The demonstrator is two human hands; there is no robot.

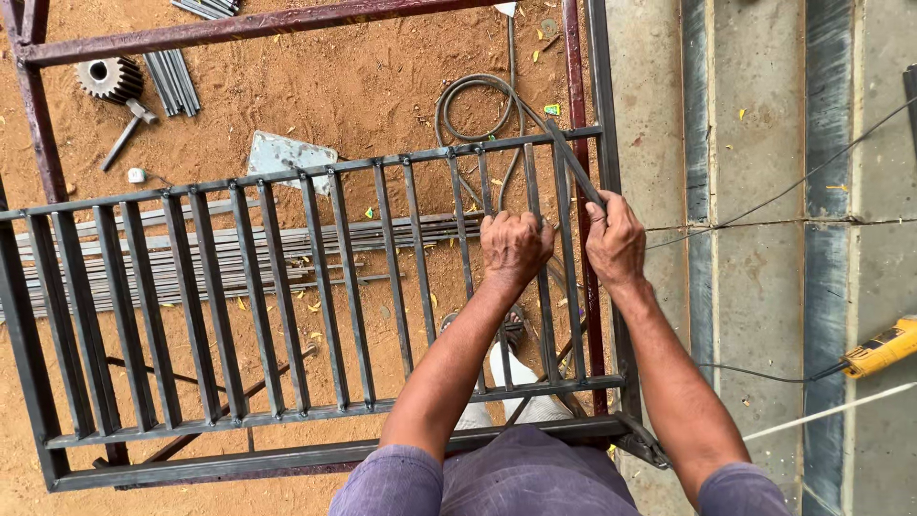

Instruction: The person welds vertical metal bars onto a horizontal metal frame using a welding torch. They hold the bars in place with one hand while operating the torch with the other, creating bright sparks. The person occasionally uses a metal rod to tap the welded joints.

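A dark steel grille [239,287] of many upright flat bars lies level in front of me over sandy ground. My left hand [514,247] is closed around one of the upright bars near the grille's right end. My right hand [614,239] grips a loose flat steel bar [576,167] that slants up to the left across the grille's top rail. Both forearms reach forward from the bottom of the view.
A rust-red steel frame [248,27] surrounds the grille. A bundle of steel strips [229,250], a gear [110,76], a hammer [129,134], a metal plate [287,153] and a coiled cable [478,105] lie on the sand. Concrete paving [755,239] with a yellow power tool [884,349] is at right.
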